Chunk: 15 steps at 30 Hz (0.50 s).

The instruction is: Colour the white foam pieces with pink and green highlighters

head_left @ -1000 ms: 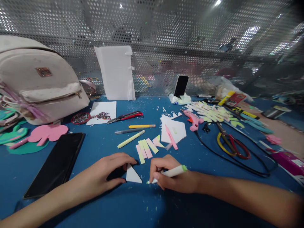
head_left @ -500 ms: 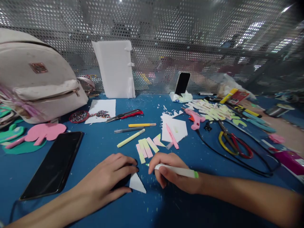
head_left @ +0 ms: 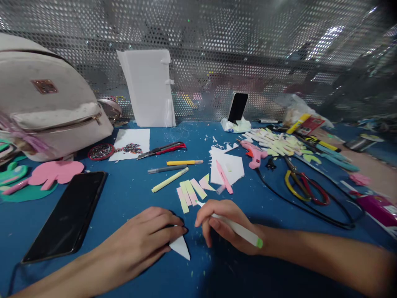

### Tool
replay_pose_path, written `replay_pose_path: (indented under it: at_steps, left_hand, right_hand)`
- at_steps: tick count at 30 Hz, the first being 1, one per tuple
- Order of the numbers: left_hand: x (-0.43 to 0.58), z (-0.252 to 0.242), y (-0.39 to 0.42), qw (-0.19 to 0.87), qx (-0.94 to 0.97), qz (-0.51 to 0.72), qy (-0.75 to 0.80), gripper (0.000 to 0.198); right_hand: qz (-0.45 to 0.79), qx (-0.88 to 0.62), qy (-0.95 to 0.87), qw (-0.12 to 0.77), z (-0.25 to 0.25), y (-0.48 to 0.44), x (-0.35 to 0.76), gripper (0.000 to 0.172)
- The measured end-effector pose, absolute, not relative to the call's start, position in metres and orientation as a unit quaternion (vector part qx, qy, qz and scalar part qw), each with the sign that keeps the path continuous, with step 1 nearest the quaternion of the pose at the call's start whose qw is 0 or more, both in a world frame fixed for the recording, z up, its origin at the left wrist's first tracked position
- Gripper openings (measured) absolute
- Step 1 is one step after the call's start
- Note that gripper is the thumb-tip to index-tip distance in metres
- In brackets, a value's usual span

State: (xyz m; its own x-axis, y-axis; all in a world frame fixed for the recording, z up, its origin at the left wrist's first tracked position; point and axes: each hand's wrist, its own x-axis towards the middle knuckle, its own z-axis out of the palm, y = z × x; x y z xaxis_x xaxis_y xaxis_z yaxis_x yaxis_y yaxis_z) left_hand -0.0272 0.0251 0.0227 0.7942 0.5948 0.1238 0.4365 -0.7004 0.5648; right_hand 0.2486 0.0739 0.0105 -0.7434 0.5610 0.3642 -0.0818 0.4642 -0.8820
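Observation:
My left hand (head_left: pixel 151 234) rests low on the blue table, its fingers gripping a small white paper triangle (head_left: pixel 180 247). Part of that piece is hidden under the fingers. In my right hand (head_left: pixel 228 225) is a white marker (head_left: pixel 240 231) with a green end, held like a pen. Its green tip points up and left, close to several pink and yellow-green strips (head_left: pixel 189 191). Just beyond those strips lie a pale yellow marker (head_left: pixel 170 180), a yellow pen (head_left: pixel 184 162) and a grey pen (head_left: pixel 166 169). A pink marker (head_left: pixel 223 176) lies across a torn white sheet (head_left: pixel 235 167).
On the left are a black phone (head_left: pixel 66 217), a pink cutout (head_left: pixel 57 171) and a backpack (head_left: pixel 56 95). A red utility knife (head_left: pixel 163 149) lies mid-table. To the right are a pink glue gun (head_left: pixel 256 155) with its cord, pliers (head_left: pixel 305 186) and a pile of pale strips (head_left: pixel 276 142).
The marker has swung in my right hand, its tip rising and its back end dipping. My left hand has shifted slightly right and down, and the white triangle has turned a little.

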Motion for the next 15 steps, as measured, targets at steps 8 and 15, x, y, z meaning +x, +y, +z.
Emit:
replay_pose_path:
  at_steps: [8, 15]
  left_hand:
    - [-0.035, 0.020, 0.025, 0.225, 0.908, 0.227, 0.270, 0.037]
    - [-0.038, 0.020, 0.031, 0.156, 0.944, 0.219, 0.193, 0.048]
  right_hand:
    - [0.423, -0.151, -0.816, 0.364, 0.012, 0.076, 0.244, 0.033]
    - [0.221, -0.055, -0.916, 0.329, 0.009, 0.074, 0.240, 0.022]
